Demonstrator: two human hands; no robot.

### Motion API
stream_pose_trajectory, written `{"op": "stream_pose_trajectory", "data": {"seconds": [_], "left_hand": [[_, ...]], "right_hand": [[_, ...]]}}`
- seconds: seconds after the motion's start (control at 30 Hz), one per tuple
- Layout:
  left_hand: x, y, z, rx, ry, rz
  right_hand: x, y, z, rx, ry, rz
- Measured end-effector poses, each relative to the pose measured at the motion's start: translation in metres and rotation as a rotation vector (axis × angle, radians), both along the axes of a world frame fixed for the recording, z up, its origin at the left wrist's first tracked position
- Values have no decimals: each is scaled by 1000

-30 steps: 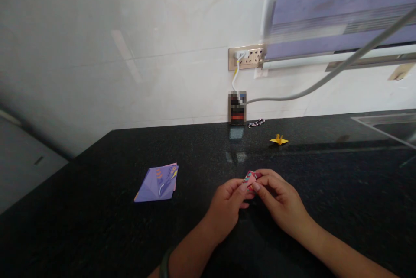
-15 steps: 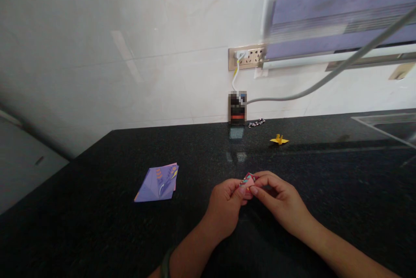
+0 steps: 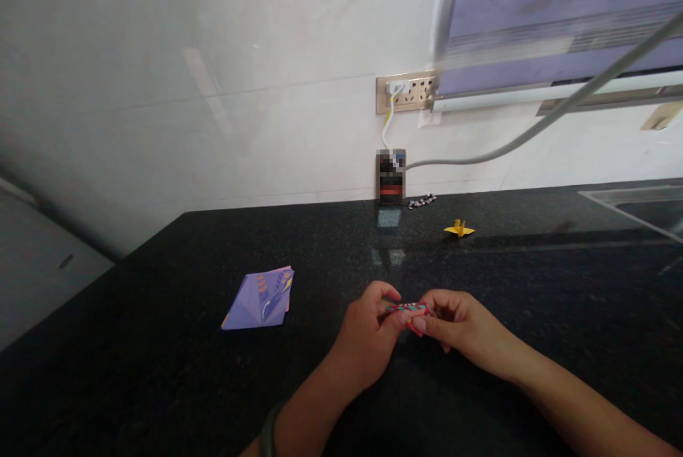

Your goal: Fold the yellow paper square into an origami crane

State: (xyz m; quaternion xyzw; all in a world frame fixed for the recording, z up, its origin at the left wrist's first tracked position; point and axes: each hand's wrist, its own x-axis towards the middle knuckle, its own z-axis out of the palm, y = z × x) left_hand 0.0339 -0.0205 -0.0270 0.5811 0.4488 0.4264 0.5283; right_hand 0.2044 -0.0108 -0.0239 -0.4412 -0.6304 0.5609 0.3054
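Between my two hands, above the dark countertop, is a small piece of folded patterned paper (image 3: pixel 410 310) in pink, red and teal. My left hand (image 3: pixel 371 334) pinches its left end between thumb and fingers, with the index finger arched above it. The right end is gripped by my right hand (image 3: pixel 459 322), its thumb pressed on the near side. Fingers cover much of the paper, so its full shape is hidden. A yellow origami crane (image 3: pixel 459 229) stands farther back to the right. Left of my hands lies a stack of purple and pink paper sheets (image 3: pixel 259 300).
Against the white wall leans a blurred dark box-like object (image 3: pixel 390 179) with a grey cable (image 3: pixel 480 158) running right. A beaded string (image 3: pixel 422 201) lies beside it. Above is a power socket (image 3: pixel 408 92). A sink edge (image 3: pixel 629 211) shows at the far right of the countertop (image 3: pixel 176 279).
The folded paper has turned from pointing up to lying more level and sideways. My left index finger has lifted off it, and my right hand has shifted slightly right and down.
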Motion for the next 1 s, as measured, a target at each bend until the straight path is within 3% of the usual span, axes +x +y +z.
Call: {"op": "stream_pose_trajectory", "data": {"seconds": [0.27, 0.67, 1.0], "left_hand": [[6, 3, 5, -112, -274, 6], [6, 3, 8, -123, -175, 28], [5, 4, 2, -51, 33, 46]], "right_hand": [[-17, -8, -6, -160, 237, -88], [-15, -9, -4, -89, 164, -6], [-14, -6, -6, -89, 146, 56]]}}
